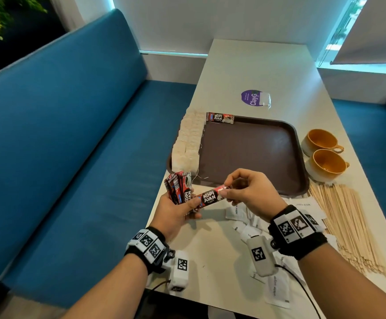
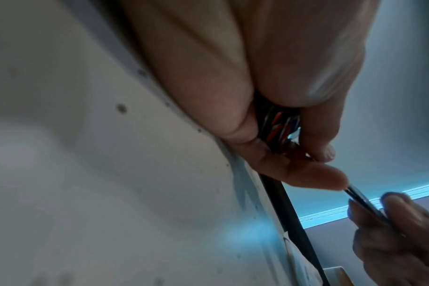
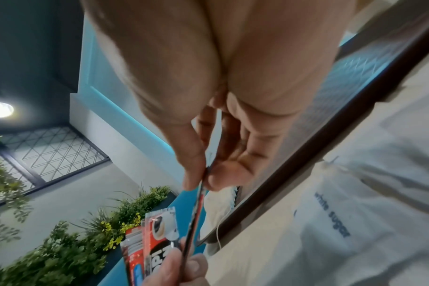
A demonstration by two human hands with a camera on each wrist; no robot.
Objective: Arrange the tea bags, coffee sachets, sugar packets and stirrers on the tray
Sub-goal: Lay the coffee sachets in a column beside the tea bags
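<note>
Sugar packets (image 1: 277, 288): scattered flat on the table (image 1: 265, 72), nearest the viewer, on the near side of the tray; "white sugar" is read on one (image 3: 332, 219).
Left hand (image 1: 178, 212): fingers are curled round a fanned bunch of sachets (image 1: 178, 187), held just off the tray's near left corner; the bunch's end is seen between thumb and fingers (image 2: 279, 127).
Right hand (image 1: 249, 192): thumb and fingertips are pinched on one end of a single sachet (image 1: 208, 199); the other end is still at the left thumb. It is held over the table edge, just short of the tray's near rim.
Tray (image 1: 300, 171): brown, mid-table. Tea bags (image 1: 187, 143) are laid in a column along its left side, strings trailing. One coffee sachet (image 1: 220, 117) is laid at its far left corner.
Stirrers (image 1: 348, 226): piled on the table by the tray's near right corner.
Cups (image 1: 321, 141): two, set to the right of the tray; nothing is seen inside them.
Sticker (image 1: 251, 97): purple, beyond the tray's far rim.
</note>
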